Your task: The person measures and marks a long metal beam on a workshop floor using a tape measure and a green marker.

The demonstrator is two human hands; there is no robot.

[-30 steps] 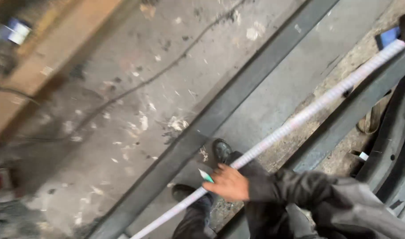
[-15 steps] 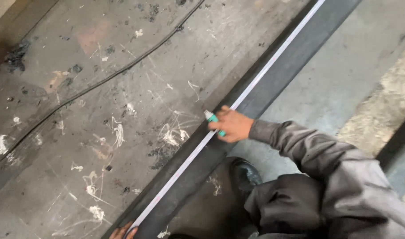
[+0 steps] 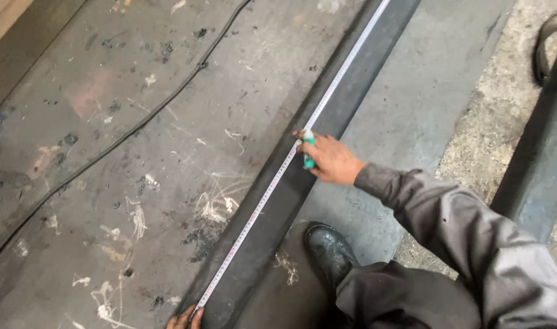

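A white measuring tape [image 3: 290, 161] is laid out flat along the upper edge of a long dark steel bar [image 3: 303, 183], which lies diagonally on the floor [image 3: 138, 122] from the lower middle of the view to the upper right. The right hand [image 3: 330, 159] is positioned about midway along the bar, with its fingers closed around a green and white marker [image 3: 307, 149]; the tip of the marker is placed at the tape's edge. The left hand [image 3: 184, 318] is seen only in part at the bottom edge of the view, where its fingertips are pressed on the end of the tape at the edge of the bar; it cannot be told whether anything is clamped in it. The two hands are held well apart along the tape. A grey sleeve [image 3: 449, 219] covers the right arm. A black shoe [image 3: 328, 251] is planted just beside the bar, on a grey steel plate [image 3: 412, 109]. A thin black cable [image 3: 138, 125] runs across the scuffed, chalk-marked floor to the left of the bar, well apart from it.
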